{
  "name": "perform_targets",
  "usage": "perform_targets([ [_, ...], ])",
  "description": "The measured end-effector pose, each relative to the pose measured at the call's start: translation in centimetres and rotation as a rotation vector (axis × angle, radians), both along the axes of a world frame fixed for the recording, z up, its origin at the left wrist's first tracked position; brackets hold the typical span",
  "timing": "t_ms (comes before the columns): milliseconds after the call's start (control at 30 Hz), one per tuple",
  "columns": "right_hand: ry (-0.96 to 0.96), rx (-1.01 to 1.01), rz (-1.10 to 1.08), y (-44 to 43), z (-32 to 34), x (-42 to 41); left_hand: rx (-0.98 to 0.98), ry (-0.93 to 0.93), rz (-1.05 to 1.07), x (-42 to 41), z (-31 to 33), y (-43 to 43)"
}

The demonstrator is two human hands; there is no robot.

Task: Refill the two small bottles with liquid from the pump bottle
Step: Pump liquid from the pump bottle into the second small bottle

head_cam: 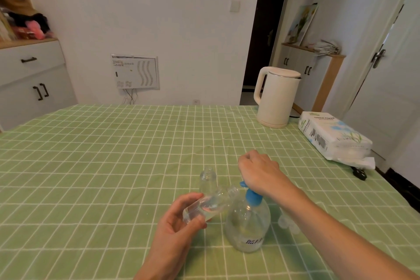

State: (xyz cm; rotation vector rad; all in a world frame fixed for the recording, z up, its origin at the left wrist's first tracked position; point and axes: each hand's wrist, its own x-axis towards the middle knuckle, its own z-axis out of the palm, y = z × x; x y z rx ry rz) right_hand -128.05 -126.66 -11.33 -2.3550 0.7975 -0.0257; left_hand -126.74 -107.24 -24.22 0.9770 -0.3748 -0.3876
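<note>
Status at inspection: refilling is under way, not complete.

The pump bottle (247,225) stands upright on the surface (113,166), near its front edge. My right hand (259,170) bears down on the blue pump head (251,196) with the heel of the palm. Its fingers are curled under, and I can see nothing held in them.

My left hand (179,229) holds the first small bottle (209,206), fingers and thumb clamped round its lower body. The bottle is tilted, its open mouth raised to just beside the pump spout. Some clear liquid appears to lie along its lower side, but I cannot tell the level.

The second small bottle (208,178) stands upright and uncapped on the surface, just behind the first. I cannot tell whether it holds anything.

Two pale, translucent pieces (287,223) lie to the right of the pump bottle, partly under my forearm. They are possibly the caps, but are too blurred to confirm.

Assessment: the first bottle is at the filling step. The second is most likely yet to be filled, and both bottles remain to be capped.

Not involved: a kettle (277,98) and a tissue pack (334,136) at the far right.
</note>
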Motion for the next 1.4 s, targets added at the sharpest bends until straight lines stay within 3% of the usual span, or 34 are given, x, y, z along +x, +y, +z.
perform_targets([
  [1400, 0.028, -0.036, 0.031, -0.08, -0.41, 0.11, 0.043, -0.027, -0.003, 0.09, -0.32, -0.16],
])
